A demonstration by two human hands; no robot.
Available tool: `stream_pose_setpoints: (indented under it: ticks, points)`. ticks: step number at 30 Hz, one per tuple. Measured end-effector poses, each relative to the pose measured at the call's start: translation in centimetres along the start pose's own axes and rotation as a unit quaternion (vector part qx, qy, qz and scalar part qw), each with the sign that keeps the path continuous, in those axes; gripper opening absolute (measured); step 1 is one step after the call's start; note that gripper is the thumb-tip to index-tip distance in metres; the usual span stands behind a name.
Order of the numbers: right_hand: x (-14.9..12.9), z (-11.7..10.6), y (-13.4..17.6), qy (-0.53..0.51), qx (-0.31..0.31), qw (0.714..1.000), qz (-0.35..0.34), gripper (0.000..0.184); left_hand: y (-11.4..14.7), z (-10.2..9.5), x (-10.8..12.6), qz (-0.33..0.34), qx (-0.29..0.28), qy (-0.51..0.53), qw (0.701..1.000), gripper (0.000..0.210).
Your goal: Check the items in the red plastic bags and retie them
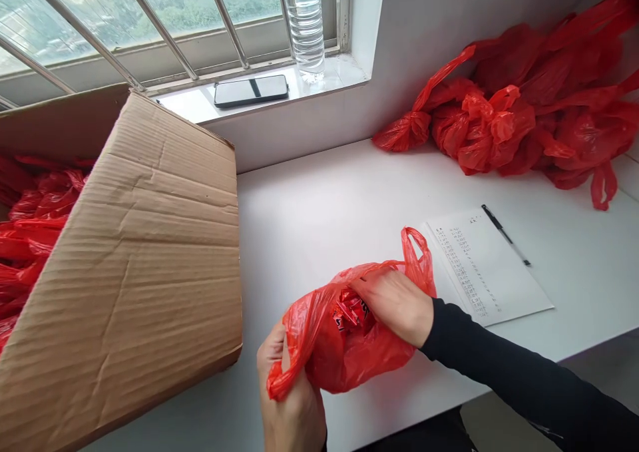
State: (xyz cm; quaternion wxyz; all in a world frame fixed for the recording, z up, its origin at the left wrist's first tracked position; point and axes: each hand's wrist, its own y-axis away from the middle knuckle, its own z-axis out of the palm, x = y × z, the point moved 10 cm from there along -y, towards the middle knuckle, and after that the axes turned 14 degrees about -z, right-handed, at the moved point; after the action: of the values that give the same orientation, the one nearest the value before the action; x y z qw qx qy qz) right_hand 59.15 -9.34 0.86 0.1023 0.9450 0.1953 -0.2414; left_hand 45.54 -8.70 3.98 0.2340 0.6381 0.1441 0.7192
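A red plastic bag (359, 365) is held open above the white table, tilted toward me. My left hand (294, 399) grips the bag's left handle and rim, its fingers wrapped round the plastic. My right hand (397, 302) reaches inside the mouth of the bag, and its fingers are hidden there. Beside those fingers lie small packets in shiny red wrappers (349, 311) with dark print. The bag's other handle (415, 242) stands up loose behind my right wrist.
At left stands a cardboard box (164, 252) with red bags (40, 219) inside. More knotted red bags (499, 126) are heaped at the back right. A written notebook (479, 265) and a pen (505, 234) lie on the table (304, 219). The sill bears a phone (251, 91) and a water bottle (307, 32).
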Motion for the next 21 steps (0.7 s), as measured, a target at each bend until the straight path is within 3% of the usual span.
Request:
stream_pose_setpoints:
  ticks: [5, 9, 13, 15, 18, 21]
  points:
    - [1.2, 1.2, -1.0, 0.028, 0.008, 1.0, 0.009, 0.025, 0.0, 0.3, -1.2, -0.027, -0.041, 0.029, 0.998, 0.022]
    - [1.1, 1.8, -1.3, 0.03, 0.002, 0.999, -0.011, 0.023, -0.2, 0.1, -1.4, -0.026, -0.037, 0.028, 0.999, 0.021]
    - [0.4, 0.0, 0.2, 0.074, 0.03, 0.997, 0.003, 0.026, -0.4, -0.3, -1.5, -0.028, -0.027, 0.043, 0.998, 0.022]
    - [-0.7, -0.9, 0.9, 0.072, 0.044, 0.996, -0.02, 0.016, -0.2, -0.3, -1.3, -0.024, -0.028, 0.048, 0.998, 0.026]
    - [-1.7, -0.4, 1.6, 0.052, 0.008, 0.997, -0.057, 0.027, 0.3, -0.1, -0.8, -0.015, -0.025, 0.033, 0.999, 0.029]
    - [-0.9, 0.4, 2.2, 0.06, -0.043, 0.997, -0.032, 0.011, 0.7, -0.3, -0.5, -0.011, -0.007, 0.009, 1.0, 0.033]
